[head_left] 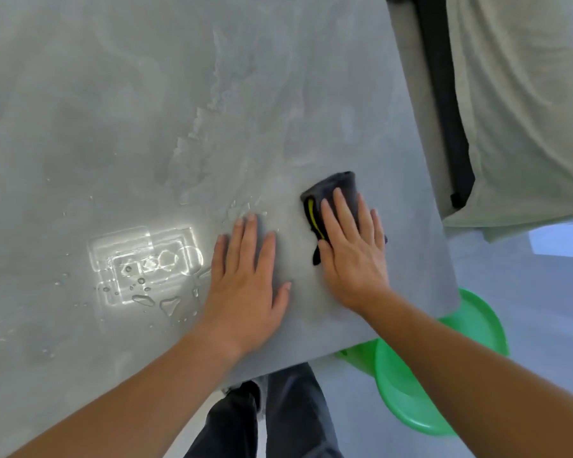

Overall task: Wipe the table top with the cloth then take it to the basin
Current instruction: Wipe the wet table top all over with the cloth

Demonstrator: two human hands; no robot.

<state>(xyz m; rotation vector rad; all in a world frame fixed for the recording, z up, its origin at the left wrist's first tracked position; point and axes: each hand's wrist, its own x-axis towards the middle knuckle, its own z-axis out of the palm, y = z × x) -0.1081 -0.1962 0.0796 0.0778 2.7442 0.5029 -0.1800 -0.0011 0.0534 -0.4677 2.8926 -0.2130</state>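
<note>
The dark grey folded cloth (336, 190), edged with a yellow trim, lies on the pale grey smooth surface (146, 94), toward its right side and not far from the near edge. The right hand (351, 249) lies flat on top of it, fingers straight and slightly spread, palm pressing the near half down, so only the far end and the left edge of the cloth show. The left hand (245, 279) rests just to the left, flat on the bare surface with fingers spread and holding nothing; it looks to be bracing the person.

Clear water drops (146, 292) and thin wet streaks lie to the left and farther out, so much of the wiping seems left to do. A round green plastic basin (407, 401) sits on the floor below the near right corner, partly hidden under the surface.

The cloth looks soft, limp and light, a folded wad with no stiffness. It is probably damp and will likely grow heavier and drip as it soaks up water. The wet surface looks slick, so the cloth should glide easily under a flat palm. For wiping, pressure through the whole palm suits it. For carrying, it is best bunched in the fingers from above, gathering the loose near corner so nothing trails.
</note>
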